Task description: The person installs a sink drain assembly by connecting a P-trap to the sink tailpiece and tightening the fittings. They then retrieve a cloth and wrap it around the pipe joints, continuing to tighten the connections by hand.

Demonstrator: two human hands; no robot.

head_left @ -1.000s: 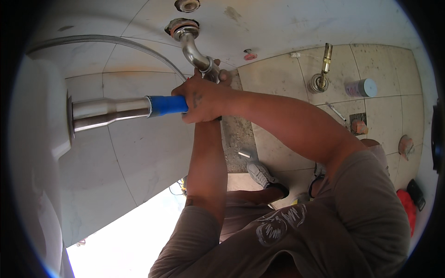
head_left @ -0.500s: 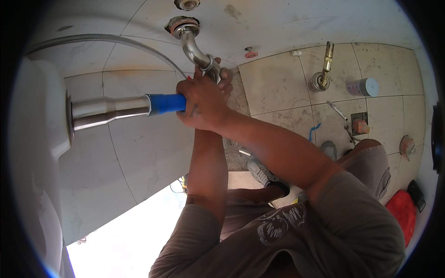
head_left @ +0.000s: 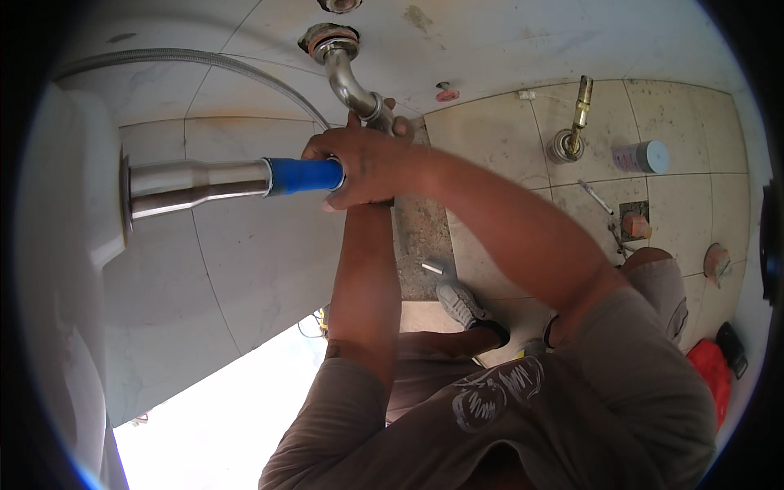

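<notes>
A chrome drain pipe (head_left: 196,184) runs out sideways from the white fixture (head_left: 90,180) at the left and ends in a blue sleeve (head_left: 304,175). My right hand (head_left: 371,163) is closed around the sleeve's end, thumb below and fingers above; its palm hides what lies behind. From the wall, a curved chrome pipe (head_left: 347,86) bends down to a collar. My left hand (head_left: 400,126) grips that pipe just below the collar. Most of this hand is hidden behind the right one; only some fingertips show.
A braided hose (head_left: 204,57) arcs along the wall. On the tiled floor are a brass valve fitting (head_left: 581,110), a grey-lidded can (head_left: 652,157), a white pen-like stick (head_left: 596,198) and a red cloth (head_left: 712,371). My shoe (head_left: 461,304) is near a small white piece (head_left: 433,268).
My right hand has shifted right along the blue sleeve, so its end rim now shows. The left hand keeps its place on the curved pipe. The view has moved slightly.
</notes>
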